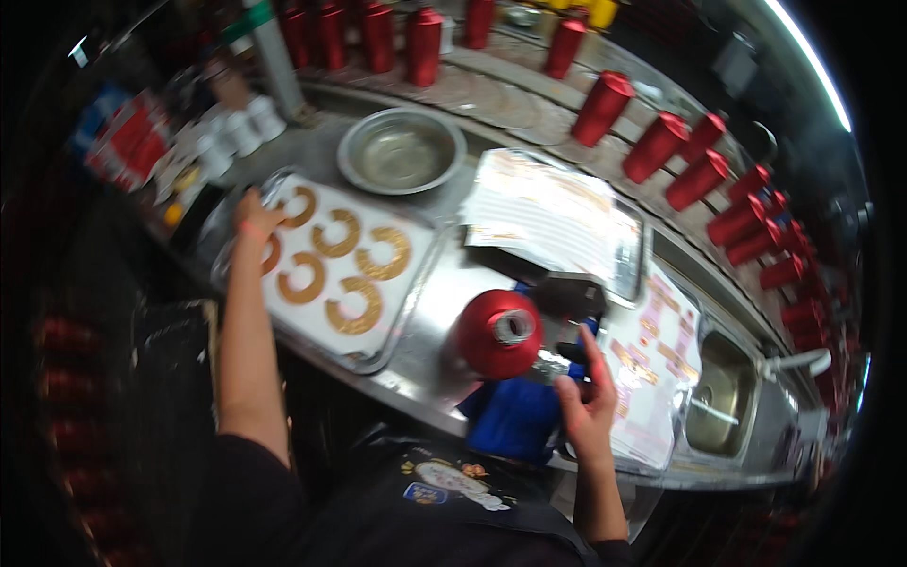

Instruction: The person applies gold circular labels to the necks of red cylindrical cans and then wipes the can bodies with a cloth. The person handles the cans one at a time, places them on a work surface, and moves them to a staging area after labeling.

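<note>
My left hand reaches to the far left corner of a metal tray lined with white paper. Several golden C-shaped pieces lie flat on that paper. The left fingers are blurred, so any grip on the tray or a piece is unclear. My right hand is raised at the right, its thumb and index finger apart, holding nothing visible. Just left of it stands a red bottle with a bare metal neck, next to a blue cloth-like item and a dark boxy object.
A steel bowl sits behind the tray. Printed sheets and another papered tray with small pieces lie to the right, before a sink. Red bottles line the back ledge; white cups stand far left.
</note>
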### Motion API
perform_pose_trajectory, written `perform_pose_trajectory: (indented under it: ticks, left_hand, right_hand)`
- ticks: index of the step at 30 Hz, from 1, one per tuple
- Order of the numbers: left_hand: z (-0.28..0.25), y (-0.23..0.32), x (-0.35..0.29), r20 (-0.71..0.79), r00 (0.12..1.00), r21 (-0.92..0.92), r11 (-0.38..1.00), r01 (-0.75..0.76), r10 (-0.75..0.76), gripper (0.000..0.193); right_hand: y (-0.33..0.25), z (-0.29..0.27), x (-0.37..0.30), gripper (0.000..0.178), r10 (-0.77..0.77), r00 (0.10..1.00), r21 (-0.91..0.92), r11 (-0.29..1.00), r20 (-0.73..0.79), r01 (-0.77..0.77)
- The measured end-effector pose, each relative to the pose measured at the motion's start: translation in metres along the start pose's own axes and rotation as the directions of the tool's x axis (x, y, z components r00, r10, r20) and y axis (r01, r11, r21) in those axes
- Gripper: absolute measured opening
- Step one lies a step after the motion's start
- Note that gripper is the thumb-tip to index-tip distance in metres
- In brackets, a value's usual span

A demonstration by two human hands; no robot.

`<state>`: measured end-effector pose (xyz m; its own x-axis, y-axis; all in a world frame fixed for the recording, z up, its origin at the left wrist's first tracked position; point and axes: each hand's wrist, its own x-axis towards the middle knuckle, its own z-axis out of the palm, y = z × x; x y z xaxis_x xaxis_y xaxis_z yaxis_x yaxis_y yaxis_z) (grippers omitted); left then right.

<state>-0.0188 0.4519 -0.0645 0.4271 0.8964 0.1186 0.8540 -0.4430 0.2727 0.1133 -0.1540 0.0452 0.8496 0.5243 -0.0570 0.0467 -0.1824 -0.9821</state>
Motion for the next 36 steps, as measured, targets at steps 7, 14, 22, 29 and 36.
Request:
perform_pose_trajectory:
  ticks: [7,14,22,29,36]
  left_hand:
    - [0.083,-0.056,0.081,0.000,1.000,-0.110,0.994,0.019,-0.019,0.090]
    - [0.107,-0.104,0.119,-0.197,0.980,-0.155,0.987,-0.041,0.010,0.075]
    - [0.090,-0.094,0.124,-0.285,0.940,-0.004,0.980,-0.199,0.190,0.061]
    - [-0.004,0.055,0.046,-0.046,0.983,-0.514,0.839,-0.177,0.179,0.031]
    - [-0.157,0.269,-0.179,-0.057,0.783,-0.989,0.071,-0.128,0.619,0.027]
  right_hand:
    - [0.026,-0.010,-0.001,0.075,-0.113,0.991,-0.187,0.975,0.065,0.123]
    - [0.049,-0.005,-0.005,0.073,-0.301,0.951,-0.176,0.942,-0.064,0.286]
    - [0.051,-0.014,-0.012,0.069,-0.327,0.940,-0.227,0.927,-0.098,0.299]
    - [0.031,-0.026,-0.008,0.062,-0.177,0.982,-0.065,0.983,-0.072,0.172]
    - [-0.004,-0.008,0.010,0.035,-0.240,0.970,0.133,0.961,-0.040,0.243]
